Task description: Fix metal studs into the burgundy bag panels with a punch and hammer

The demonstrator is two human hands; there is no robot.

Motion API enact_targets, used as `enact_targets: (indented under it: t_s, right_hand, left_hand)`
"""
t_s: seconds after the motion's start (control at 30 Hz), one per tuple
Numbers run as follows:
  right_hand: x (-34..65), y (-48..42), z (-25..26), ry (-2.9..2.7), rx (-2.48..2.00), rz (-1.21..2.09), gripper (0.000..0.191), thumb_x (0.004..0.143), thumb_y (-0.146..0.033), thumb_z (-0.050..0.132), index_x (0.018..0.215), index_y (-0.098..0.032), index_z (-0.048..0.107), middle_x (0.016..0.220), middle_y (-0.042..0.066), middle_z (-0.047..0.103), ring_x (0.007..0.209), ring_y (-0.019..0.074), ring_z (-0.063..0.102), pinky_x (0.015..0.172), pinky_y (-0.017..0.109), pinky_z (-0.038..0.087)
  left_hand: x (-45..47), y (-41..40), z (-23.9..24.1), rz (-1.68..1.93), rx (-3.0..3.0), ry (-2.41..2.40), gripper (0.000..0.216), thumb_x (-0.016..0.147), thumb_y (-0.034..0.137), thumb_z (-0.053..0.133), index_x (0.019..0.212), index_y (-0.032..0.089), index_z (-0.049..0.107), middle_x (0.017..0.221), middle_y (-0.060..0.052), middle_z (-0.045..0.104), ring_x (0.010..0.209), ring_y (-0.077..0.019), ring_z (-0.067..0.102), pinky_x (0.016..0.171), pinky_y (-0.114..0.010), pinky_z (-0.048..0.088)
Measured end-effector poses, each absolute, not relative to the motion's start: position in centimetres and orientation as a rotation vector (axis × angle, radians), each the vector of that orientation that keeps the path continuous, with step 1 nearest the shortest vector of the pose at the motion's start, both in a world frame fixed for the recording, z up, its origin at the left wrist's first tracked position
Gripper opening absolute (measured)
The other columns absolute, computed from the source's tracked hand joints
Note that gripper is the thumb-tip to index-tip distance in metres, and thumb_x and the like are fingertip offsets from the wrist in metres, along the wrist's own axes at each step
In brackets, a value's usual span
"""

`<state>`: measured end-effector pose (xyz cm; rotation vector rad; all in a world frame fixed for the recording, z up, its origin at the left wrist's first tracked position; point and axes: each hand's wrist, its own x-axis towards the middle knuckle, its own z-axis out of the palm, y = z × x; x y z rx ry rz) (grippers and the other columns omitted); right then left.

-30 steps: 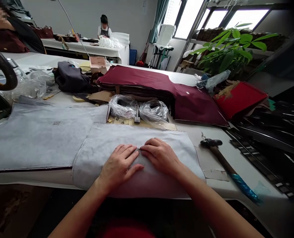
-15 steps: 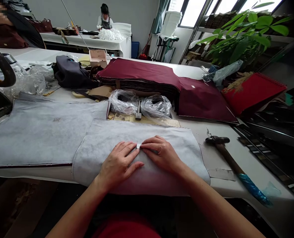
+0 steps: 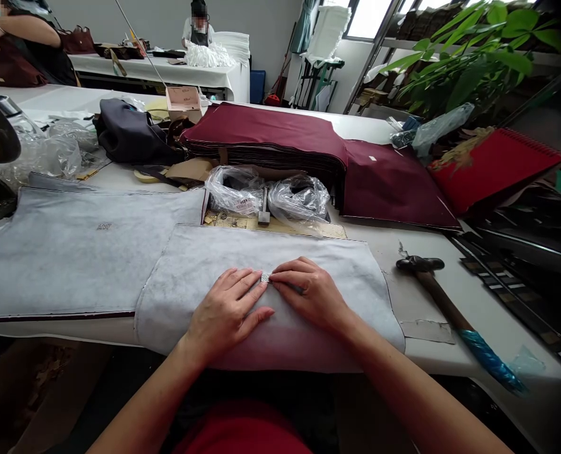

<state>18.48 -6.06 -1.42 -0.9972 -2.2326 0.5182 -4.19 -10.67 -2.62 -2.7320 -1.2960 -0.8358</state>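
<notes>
A grey felt-like panel (image 3: 200, 265) lies on the white table in front of me, its near edge hanging over the table's front. Both hands rest on it. My left hand (image 3: 226, 310) lies flat with fingers stretched out, fingertips at a small silver metal piece (image 3: 265, 277). My right hand (image 3: 309, 291) meets it from the right, fingertips pressed together against the same piece. Whether either hand grips the piece or only presses it is unclear.
A second grey panel (image 3: 82, 246) lies to the left. A hammer (image 3: 444, 301) with a blue-wrapped handle lies at the right. Behind are clear plastic bags (image 3: 268, 195), stacked maroon panels (image 3: 309, 142), a dark bag (image 3: 129, 135) and a red notebook (image 3: 493, 167). People work at far tables.
My hands stay together on the silver piece. The view has tilted slightly, so everything sits a little lower and further left in the picture.
</notes>
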Motion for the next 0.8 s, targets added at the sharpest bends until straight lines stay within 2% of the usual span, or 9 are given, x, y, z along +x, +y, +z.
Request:
enact_targets:
  t_s: [0.23,0.4,0.53,0.67,0.8]
  right_hand:
    - [18.4,-6.3,-1.5,-2.270,-0.979,0.434,0.024,0.097,-0.014,0.061,0.112,-0.025,0.076,0.110,0.003,0.074,0.096,0.0213,0.064,0.089,0.039,0.053]
    - [18.3,-6.3,-1.5,-2.257,-0.966,0.457,0.022,0.097,-0.014,0.062,0.110,-0.026,0.076,0.109,0.001,0.075,0.096,0.0201,0.064,0.088,0.037,0.053]
    - [18.4,-6.8,-1.3,-2.321,-0.991,0.322,0.024,0.100,-0.016,0.058,0.117,-0.023,0.073,0.116,0.004,0.073,0.098,0.0212,0.064,0.091,0.039,0.054]
    - [18.6,-7.4,-1.1,-2.421,-1.095,0.165,0.031,0.103,-0.023,0.055,0.132,-0.017,0.066,0.133,0.007,0.067,0.117,0.0257,0.060,0.100,0.045,0.050]
    - [18.8,-8.6,-1.1,-2.555,-1.183,0.083,0.040,0.107,-0.029,0.048,0.144,-0.015,0.057,0.149,0.008,0.056,0.137,0.0286,0.049,0.106,0.050,0.046]
  left_hand:
    - [-4.1,-10.7,-2.5,-0.825,-2.730,-1.304,0.042,0.102,0.041,0.056,0.133,0.015,0.065,0.142,-0.011,0.062,0.130,-0.0292,0.058,0.113,-0.052,0.048]
    - [-4.0,-10.7,-2.6,-0.819,-2.721,-1.290,0.042,0.102,0.040,0.056,0.134,0.014,0.063,0.141,-0.010,0.064,0.129,-0.0290,0.059,0.113,-0.052,0.048]
    - [-3.9,-10.7,-2.6,-0.820,-2.708,-1.308,0.039,0.102,0.039,0.057,0.131,0.015,0.065,0.140,-0.009,0.065,0.128,-0.0285,0.059,0.112,-0.051,0.048]
    - [-3.8,-10.8,-2.4,-0.792,-2.702,-1.304,0.037,0.102,0.038,0.055,0.129,0.015,0.066,0.140,-0.009,0.064,0.129,-0.0293,0.059,0.112,-0.051,0.048]
    - [-3.7,-10.7,-2.2,-0.750,-2.718,-1.316,0.037,0.103,0.038,0.052,0.129,0.015,0.066,0.143,-0.009,0.062,0.131,-0.0297,0.057,0.114,-0.052,0.047]
